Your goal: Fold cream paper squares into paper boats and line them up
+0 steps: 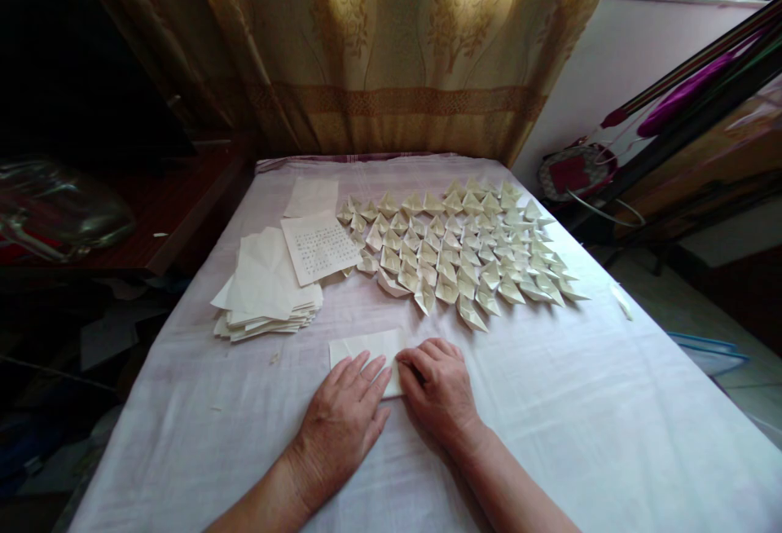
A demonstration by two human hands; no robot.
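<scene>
A pale, folded sheet of paper [366, 345] lies flat on the cloth in front of me. My left hand [345, 407] rests palm down on its lower left part, fingers stretched out. At the paper's right edge, my right hand [438, 386] has its fingers curled in, with thumb and forefinger pinching the edge. Beyond both hands, several folded paper boats [467, 272] stand close together in rows. To the left is a loose stack of paper sheets [265, 288], and a sheet with handwriting [321, 248] partly overlaps the stack.
A white cloth [568, 411] covers the table. Another blank sheet [311, 196] lies at the back, before a gold curtain [379, 44]. A dark red cabinet [195, 191] adjoins on the left. Beyond the right edge hangs a patterned bag [559, 170]. A paper scrap [621, 302] lies near that edge.
</scene>
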